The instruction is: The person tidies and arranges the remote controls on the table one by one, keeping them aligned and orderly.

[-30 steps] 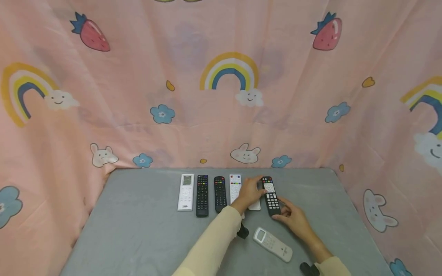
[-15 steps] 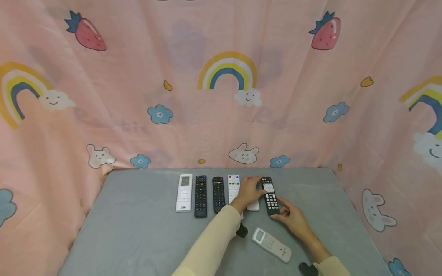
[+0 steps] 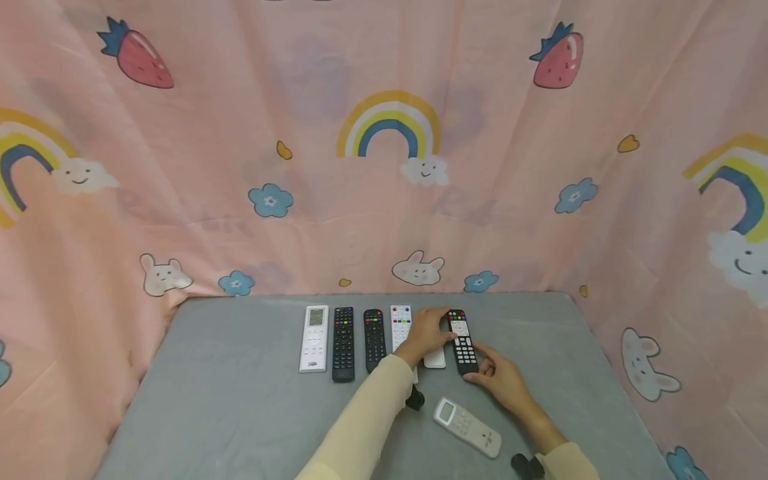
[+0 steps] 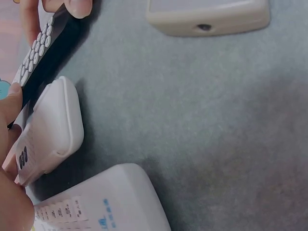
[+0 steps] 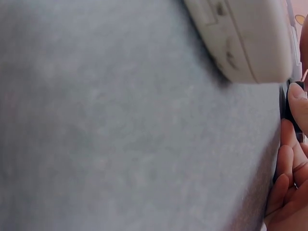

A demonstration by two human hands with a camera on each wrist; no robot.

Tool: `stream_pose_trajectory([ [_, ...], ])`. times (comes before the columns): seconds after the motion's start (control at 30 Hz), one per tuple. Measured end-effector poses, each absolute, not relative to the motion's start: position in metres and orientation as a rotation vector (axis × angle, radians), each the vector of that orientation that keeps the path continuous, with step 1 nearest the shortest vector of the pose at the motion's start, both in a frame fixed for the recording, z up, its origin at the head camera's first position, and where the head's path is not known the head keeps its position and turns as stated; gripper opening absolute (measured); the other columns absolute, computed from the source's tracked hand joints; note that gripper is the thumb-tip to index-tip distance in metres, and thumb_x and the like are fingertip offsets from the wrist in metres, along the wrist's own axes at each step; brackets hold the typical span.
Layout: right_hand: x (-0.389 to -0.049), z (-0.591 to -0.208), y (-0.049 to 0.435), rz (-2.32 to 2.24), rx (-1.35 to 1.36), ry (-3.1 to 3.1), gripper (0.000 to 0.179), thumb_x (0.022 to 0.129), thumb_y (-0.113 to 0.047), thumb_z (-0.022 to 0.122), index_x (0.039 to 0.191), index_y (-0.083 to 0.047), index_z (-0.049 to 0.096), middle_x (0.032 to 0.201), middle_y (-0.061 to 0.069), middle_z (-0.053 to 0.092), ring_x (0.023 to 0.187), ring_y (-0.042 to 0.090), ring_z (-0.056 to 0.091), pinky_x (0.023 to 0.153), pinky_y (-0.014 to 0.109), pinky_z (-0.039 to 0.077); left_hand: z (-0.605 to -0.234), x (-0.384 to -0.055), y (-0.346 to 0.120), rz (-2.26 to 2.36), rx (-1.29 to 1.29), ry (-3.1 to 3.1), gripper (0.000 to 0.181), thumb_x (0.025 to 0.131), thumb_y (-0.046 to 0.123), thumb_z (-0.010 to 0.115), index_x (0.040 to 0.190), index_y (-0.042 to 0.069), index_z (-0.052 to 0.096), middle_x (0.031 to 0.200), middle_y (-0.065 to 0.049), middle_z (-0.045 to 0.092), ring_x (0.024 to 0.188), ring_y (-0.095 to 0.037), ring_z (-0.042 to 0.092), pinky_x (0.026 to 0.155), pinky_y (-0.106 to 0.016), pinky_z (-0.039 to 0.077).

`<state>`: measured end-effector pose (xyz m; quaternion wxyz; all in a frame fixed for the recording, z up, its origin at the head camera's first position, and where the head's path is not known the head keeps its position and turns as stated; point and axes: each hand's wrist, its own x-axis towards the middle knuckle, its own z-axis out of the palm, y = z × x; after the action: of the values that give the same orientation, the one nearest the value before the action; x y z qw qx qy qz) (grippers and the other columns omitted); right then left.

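A black remote control (image 3: pixel 465 353) with white buttons lies at the right end of a row of remotes. My left hand (image 3: pixel 425 335) holds its upper left side, thumb on the face and fingers at the top end. At its lower end, my right hand (image 3: pixel 504 381) pinches it, with the thumb on the bottom edge and fingers along the right side. Beneath my left hand is a white remote (image 3: pixel 435 359), mostly hidden. In the left wrist view the black remote (image 4: pixel 55 48) shows tilted between both hands' fingers. The right wrist view catches only its dark end (image 5: pixel 292 108).
Leftward in the row are a white remote with a screen (image 3: pixel 314 340), two black remotes (image 3: pixel 343 347) (image 3: pixel 375 337) and a white remote with coloured buttons (image 3: pixel 401 323). A beige remote (image 3: pixel 468 427) lies slantwise in front. Behind the grey table (image 3: pixel 240 400) hangs a pink curtain (image 3: pixel 336 227).
The head view has shifted slightly, so the whole scene sits a little further left. Both hands keep their hold on the black remote control, which stays beside the row.
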<state>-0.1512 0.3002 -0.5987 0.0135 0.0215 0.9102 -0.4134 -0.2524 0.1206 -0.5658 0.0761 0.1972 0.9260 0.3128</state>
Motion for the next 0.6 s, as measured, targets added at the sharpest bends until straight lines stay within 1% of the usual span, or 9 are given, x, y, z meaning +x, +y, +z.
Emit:
stream_pose_trajectory([
  [0.13, -0.1507, -0.5991, 0.3001, -1.281, 0.052, 2.851, 0.074, 0.075, -0.020, 0.085, 0.139, -0.003, 0.052, 0.071, -0.001, 0.056, 0.059, 0.002, 0.044, 0.056, 0.019, 0.040, -0.5688, -0.2531, 0.1212, 0.931, 0.584, 2.770, 0.060, 0.089, 0.033, 0.073, 0.144, 0.017, 0.052, 0.144, -0.001, 0.058, 0.135, -0.025, 0.050, 0.116, -0.040, 0.038],
  [0.3, -0.1509, -0.5996, 0.3000, -1.268, 0.035, 2.868, 0.074, 0.075, -0.020, 0.085, 0.138, -0.002, 0.053, 0.070, -0.002, 0.056, 0.058, 0.001, 0.044, 0.055, 0.019, 0.039, -0.5704, -0.2550, 0.1213, 0.904, 0.595, 2.773, 0.061, 0.089, 0.036, 0.072, 0.144, 0.019, 0.051, 0.144, 0.001, 0.058, 0.133, -0.024, 0.050, 0.115, -0.038, 0.039],
  [0.6, -0.1510, -0.5990, 0.2989, -1.242, 0.032, 2.882, 0.074, 0.074, -0.022, 0.086, 0.138, -0.001, 0.053, 0.069, -0.003, 0.057, 0.058, 0.001, 0.045, 0.054, 0.019, 0.039, -0.5665, -0.2550, 0.1200, 0.889, 0.597, 2.750, 0.061, 0.089, 0.035, 0.073, 0.144, 0.019, 0.051, 0.144, 0.000, 0.058, 0.133, -0.023, 0.049, 0.115, -0.038, 0.039],
])
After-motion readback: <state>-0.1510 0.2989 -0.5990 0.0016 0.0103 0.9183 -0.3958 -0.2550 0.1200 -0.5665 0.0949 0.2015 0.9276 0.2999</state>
